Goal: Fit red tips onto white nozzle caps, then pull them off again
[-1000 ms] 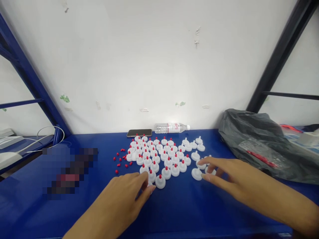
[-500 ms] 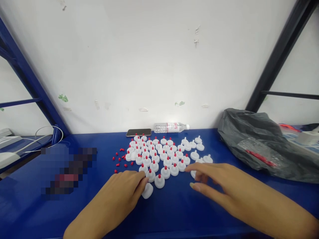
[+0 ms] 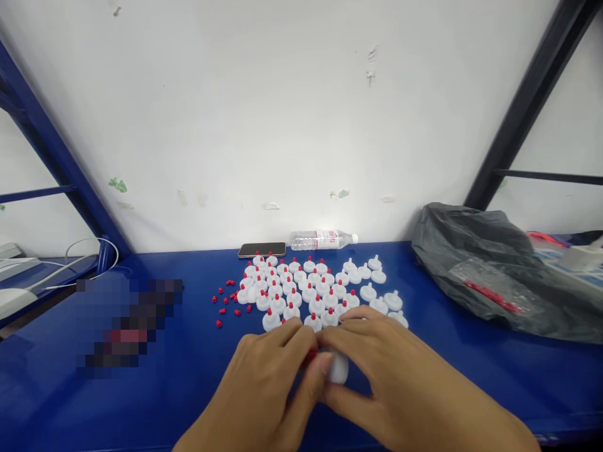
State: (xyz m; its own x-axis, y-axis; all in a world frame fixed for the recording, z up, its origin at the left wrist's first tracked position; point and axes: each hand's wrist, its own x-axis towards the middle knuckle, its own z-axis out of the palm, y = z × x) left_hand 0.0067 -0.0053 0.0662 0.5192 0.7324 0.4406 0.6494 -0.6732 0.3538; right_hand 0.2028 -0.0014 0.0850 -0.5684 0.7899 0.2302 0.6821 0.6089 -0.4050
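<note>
Near the front of the blue table, my left hand pinches a red cap between thumb and fingers. Against it, my right hand grips a white nozzle piece, which lies on its side with its wide base facing right. The fingers hide where cap and nozzle meet. Behind both hands stand several white nozzle pieces with red caps. Several uncapped white nozzle pieces are to the right of these. Loose red caps are scattered at the left of the group.
A phone and a clear bottle lie by the wall. A dark plastic bag with a clear packet of red pieces covers the table's right side. White cables are at the far left.
My left hand has moved right and now pinches a red cap. My right hand has moved left and closed on a white nozzle piece. The two hands have come together.
</note>
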